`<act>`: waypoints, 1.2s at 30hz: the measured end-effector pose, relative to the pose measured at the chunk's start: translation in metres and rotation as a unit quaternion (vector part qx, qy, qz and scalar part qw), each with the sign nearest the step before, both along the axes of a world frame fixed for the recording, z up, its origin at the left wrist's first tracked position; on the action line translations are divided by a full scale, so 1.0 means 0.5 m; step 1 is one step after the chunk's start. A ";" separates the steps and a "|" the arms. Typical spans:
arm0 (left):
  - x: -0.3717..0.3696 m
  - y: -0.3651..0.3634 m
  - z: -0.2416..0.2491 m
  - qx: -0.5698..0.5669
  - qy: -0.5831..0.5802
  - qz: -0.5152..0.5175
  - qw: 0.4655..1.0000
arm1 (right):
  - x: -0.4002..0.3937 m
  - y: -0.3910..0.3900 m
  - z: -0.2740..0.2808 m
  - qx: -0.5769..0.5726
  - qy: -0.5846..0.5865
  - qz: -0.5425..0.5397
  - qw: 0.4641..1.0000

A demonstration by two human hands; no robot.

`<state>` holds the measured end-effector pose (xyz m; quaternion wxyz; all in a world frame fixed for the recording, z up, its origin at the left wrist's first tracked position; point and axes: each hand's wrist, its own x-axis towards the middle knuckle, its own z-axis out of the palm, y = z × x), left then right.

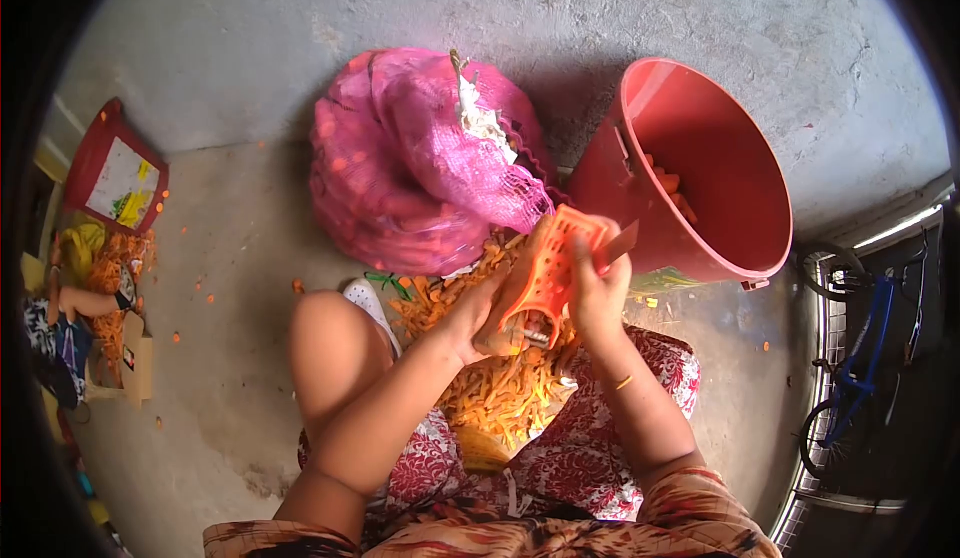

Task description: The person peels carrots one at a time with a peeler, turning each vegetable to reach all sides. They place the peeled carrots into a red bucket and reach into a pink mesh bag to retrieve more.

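Observation:
Over a heap of orange peelings between my legs, both hands hold an orange plastic piece with many holes. My left hand is closed around its left side, beside a brownish surface. My right hand grips its right side, thumb on top. A flat reddish-brown piece juts out past the right fingers; I cannot tell what it is. Just beyond, a pink mesh sack bulges with carrots. At the right a large red bucket leans, with peeled carrots inside.
A grey wall rises behind the sack and bucket. On the left, another person's arm is near more peelings, a red bucket and a cardboard box. A blue bicycle stands at the right. Carrot bits dot the floor.

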<state>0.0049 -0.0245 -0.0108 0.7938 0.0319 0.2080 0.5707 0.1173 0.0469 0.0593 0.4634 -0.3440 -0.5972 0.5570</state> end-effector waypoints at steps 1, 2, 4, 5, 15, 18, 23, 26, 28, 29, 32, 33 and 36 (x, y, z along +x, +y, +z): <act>0.003 -0.001 0.016 -0.015 -0.013 0.010 1.000 | -0.001 -0.009 -0.003 -0.019 -0.015 0.026 0.999; 0.005 -0.001 0.035 -0.030 -0.026 0.021 0.999 | -0.009 -0.015 -0.006 0.013 -0.005 0.025 1.000; 0.007 -0.001 0.047 -0.027 -0.040 0.018 0.999 | -0.019 -0.020 -0.008 0.008 0.028 0.033 0.999; 0.007 -0.001 0.034 -0.011 -0.044 0.015 0.999 | -0.018 -0.020 -0.009 0.009 0.023 0.035 0.999; 0.009 0.007 0.025 -0.051 -0.025 0.015 0.998 | -0.016 -0.028 -0.009 0.063 -0.032 0.031 0.997; 0.010 0.003 0.036 -0.070 0.011 0.002 0.998 | -0.012 -0.022 -0.024 0.128 -0.106 0.006 0.986; 0.001 -0.021 0.029 0.003 0.090 -0.102 0.991 | 0.009 0.084 -0.043 0.135 -0.095 -0.144 0.976; 0.013 -0.021 0.013 -0.007 0.100 -0.107 0.989 | 0.042 0.146 -0.024 0.109 -0.108 -0.253 0.955; 0.006 -0.018 0.011 -0.021 0.077 -0.098 0.992 | 0.026 0.130 -0.012 0.099 -0.070 -0.253 0.960; 0.001 -0.015 0.009 -0.034 0.052 -0.093 0.994 | 0.021 0.122 -0.012 0.121 -0.062 -0.245 0.960; -0.006 -0.011 -0.005 -0.049 0.012 -0.071 0.996 | 0.009 0.076 0.000 0.116 -0.024 -0.176 0.977; -0.008 -0.008 -0.004 -0.050 0.032 -0.061 0.996 | 0.007 0.059 0.003 0.079 -0.009 -0.145 0.986; -0.001 -0.002 0.007 -0.011 0.043 -0.002 0.999 | -0.006 0.012 -0.005 0.027 -0.008 -0.054 0.998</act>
